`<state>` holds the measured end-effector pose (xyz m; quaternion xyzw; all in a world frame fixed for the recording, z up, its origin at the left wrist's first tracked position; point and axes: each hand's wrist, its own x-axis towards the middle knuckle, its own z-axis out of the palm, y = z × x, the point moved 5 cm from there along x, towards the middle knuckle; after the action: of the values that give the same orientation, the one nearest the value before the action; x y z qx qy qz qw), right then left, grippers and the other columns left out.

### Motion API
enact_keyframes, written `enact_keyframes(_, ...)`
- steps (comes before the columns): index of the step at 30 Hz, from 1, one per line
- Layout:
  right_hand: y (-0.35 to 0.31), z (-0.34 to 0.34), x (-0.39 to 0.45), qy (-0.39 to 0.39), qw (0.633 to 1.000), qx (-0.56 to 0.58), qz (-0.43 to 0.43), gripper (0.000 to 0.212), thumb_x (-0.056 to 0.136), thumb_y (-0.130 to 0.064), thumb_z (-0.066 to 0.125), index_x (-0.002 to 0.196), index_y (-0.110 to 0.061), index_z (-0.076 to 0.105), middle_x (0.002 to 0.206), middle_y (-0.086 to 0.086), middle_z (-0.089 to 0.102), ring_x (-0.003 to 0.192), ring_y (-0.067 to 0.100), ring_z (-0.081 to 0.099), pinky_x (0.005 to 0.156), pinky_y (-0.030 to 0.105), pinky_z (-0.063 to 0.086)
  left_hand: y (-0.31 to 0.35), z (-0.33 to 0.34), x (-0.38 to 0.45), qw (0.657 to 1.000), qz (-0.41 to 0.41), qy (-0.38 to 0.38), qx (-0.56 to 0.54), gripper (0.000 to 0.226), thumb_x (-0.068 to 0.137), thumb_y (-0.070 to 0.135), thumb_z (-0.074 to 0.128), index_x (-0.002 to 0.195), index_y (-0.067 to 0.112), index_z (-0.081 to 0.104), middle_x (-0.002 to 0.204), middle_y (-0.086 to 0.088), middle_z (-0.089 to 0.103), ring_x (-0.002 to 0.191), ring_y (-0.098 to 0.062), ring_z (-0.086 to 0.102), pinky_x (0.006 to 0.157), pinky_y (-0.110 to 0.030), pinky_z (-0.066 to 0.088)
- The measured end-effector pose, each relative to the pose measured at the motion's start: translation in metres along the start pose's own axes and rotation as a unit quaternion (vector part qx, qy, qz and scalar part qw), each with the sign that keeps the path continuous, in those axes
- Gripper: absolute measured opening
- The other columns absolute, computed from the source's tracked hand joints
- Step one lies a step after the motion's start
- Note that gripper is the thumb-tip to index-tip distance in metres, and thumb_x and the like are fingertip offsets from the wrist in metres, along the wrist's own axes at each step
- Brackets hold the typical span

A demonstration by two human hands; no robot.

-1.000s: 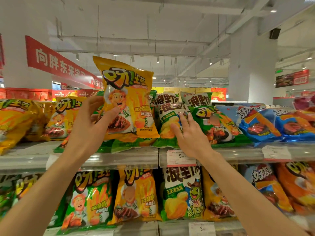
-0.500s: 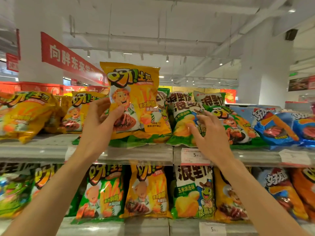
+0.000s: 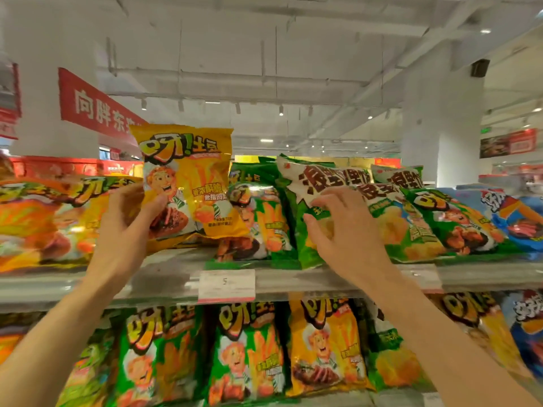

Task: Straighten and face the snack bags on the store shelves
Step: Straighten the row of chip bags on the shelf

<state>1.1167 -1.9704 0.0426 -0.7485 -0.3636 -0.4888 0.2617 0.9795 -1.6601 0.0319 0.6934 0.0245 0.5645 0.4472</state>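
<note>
My left hand (image 3: 129, 227) grips a yellow potato-snack bag (image 3: 191, 177) by its lower left side and holds it upright above the top shelf (image 3: 164, 283). My right hand (image 3: 343, 230) is closed on the front of a green-and-white chip bag (image 3: 320, 183), which tilts to the left. Between the two stands a green potato-snack bag (image 3: 258, 221). More green bags (image 3: 452, 227) lean to the right of my right hand. Yellow bags (image 3: 44, 221) lie flat at the left of the shelf.
Blue snack bags (image 3: 517, 212) lie at the shelf's right end. A price tag (image 3: 226, 284) hangs on the shelf rail. The lower shelf holds a row of green (image 3: 244, 356) and yellow (image 3: 323, 348) bags. A white pillar (image 3: 440, 121) and a red banner (image 3: 97, 108) stand behind.
My view has moved closer and to the right. My right hand has closed on the green-and-white bag and pulled it up and leftward. My left hand still holds the yellow bag upright.
</note>
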Motion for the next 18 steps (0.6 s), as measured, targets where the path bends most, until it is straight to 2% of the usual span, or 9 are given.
enact_keyframes(3, -0.034, 0.021, 0.011, -0.034, 0.999, 0.023, -0.029, 0.040, 0.098, -0.037, 0.064, 0.128, -0.010, 0.066, 0.137, 0.010, 0.058, 0.132, 0.026, 0.048, 0.110, 0.042, 0.044, -0.012, -0.019, 0.015, 0.999, 0.010, 0.000, 0.048, 0.064, 0.080, 0.067, 0.059, 0.134, 0.034, 0.048, 0.111, 0.035, 0.054, 0.086, 0.032, 0.054, 0.072, -0.009, 0.042)
enact_keyframes(5, -0.049, 0.039, 0.016, -0.080, 0.995, 0.046, -0.021, 0.054, 0.100, -0.048, 0.056, 0.142, -0.013, 0.057, 0.151, 0.008, 0.048, 0.143, 0.025, 0.038, 0.117, 0.040, 0.036, -0.020, -0.025, 0.019, 0.995, 0.008, -0.026, 0.093, 0.064, 0.086, 0.065, 0.057, 0.140, 0.033, 0.045, 0.114, 0.034, 0.053, 0.084, 0.031, 0.053, 0.073, -0.010, 0.038)
enact_keyframes(7, -0.057, 0.056, 0.015, -0.120, 0.991, 0.059, -0.001, 0.067, 0.100, -0.059, 0.048, 0.152, -0.017, 0.044, 0.162, 0.006, 0.034, 0.151, 0.023, 0.025, 0.122, 0.038, 0.025, -0.026, -0.028, 0.020, 0.985, 0.021, -0.061, 0.162, 0.065, 0.092, 0.066, 0.052, 0.144, 0.028, 0.042, 0.128, 0.019, 0.055, 0.093, 0.016, 0.058, 0.078, -0.014, 0.041)
enact_keyframes(9, -0.059, 0.074, 0.011, -0.155, 0.986, 0.059, 0.011, 0.075, 0.099, -0.066, 0.044, 0.159, -0.023, 0.030, 0.169, 0.003, 0.019, 0.157, 0.021, 0.014, 0.128, 0.041, 0.019, -0.031, -0.028, 0.020, 0.962, 0.055, -0.092, 0.253, 0.064, 0.097, 0.065, 0.047, 0.144, 0.023, 0.043, 0.138, 0.003, 0.059, 0.112, -0.011, 0.061, 0.091, -0.035, 0.052)
enact_keyframes(11, -0.057, 0.086, 0.004, -0.182, 0.981, 0.058, 0.027, 0.081, 0.096, -0.073, 0.039, 0.161, -0.030, 0.018, 0.172, -0.002, 0.007, 0.159, 0.020, 0.006, 0.128, 0.045, 0.020, -0.033, -0.027, 0.018, 0.942, 0.067, -0.110, 0.309, 0.065, 0.100, 0.061, 0.042, 0.148, 0.018, 0.041, 0.140, -0.008, 0.061, 0.124, -0.028, 0.059, 0.100, -0.049, 0.049)
enact_keyframes(14, -0.052, 0.090, 0.003, -0.168, 0.983, 0.059, 0.052, 0.090, 0.092, -0.078, 0.036, 0.162, -0.025, 0.017, 0.173, -0.002, 0.006, 0.158, 0.019, 0.009, 0.127, 0.042, 0.023, -0.026, -0.024, 0.014, 0.924, 0.107, -0.124, 0.346, 0.065, 0.105, 0.050, 0.039, 0.160, 0.021, 0.022, 0.138, -0.013, 0.063, 0.120, -0.034, 0.061, 0.096, -0.049, 0.049)
enact_keyframes(15, -0.051, 0.090, 0.004, -0.163, 0.983, 0.058, 0.058, 0.091, 0.092, -0.078, 0.036, 0.163, -0.023, 0.017, 0.173, -0.001, 0.007, 0.158, 0.018, 0.011, 0.126, 0.041, 0.023, -0.025, -0.022, 0.014, 0.913, 0.128, -0.137, 0.362, 0.064, 0.107, 0.045, 0.037, 0.163, 0.026, 0.014, 0.144, -0.014, 0.058, 0.122, -0.036, 0.060, 0.095, -0.050, 0.050)
enact_keyframes(16, -0.051, 0.091, 0.004, -0.158, 0.984, 0.055, 0.060, 0.092, 0.092, -0.078, 0.035, 0.163, -0.022, 0.018, 0.173, -0.001, 0.008, 0.158, 0.018, 0.011, 0.125, 0.039, 0.022, -0.024, -0.019, 0.013, 0.902, 0.140, -0.153, 0.379, 0.062, 0.108, 0.042, 0.034, 0.163, 0.030, 0.010, 0.154, -0.014, 0.048, 0.126, -0.037, 0.058, 0.095, -0.051, 0.051)
enact_keyframes(18, -0.051, 0.093, 0.003, -0.149, 0.985, 0.053, 0.060, 0.091, 0.093, -0.078, 0.036, 0.162, -0.023, 0.018, 0.172, -0.001, 0.010, 0.158, 0.016, 0.012, 0.124, 0.037, 0.022, -0.026, -0.010, 0.013, 0.887, 0.123, -0.181, 0.406, 0.059, 0.106, 0.040, 0.029, 0.162, 0.030, 0.014, 0.167, -0.012, 0.022, 0.125, -0.041, 0.057, 0.094, -0.051, 0.053)
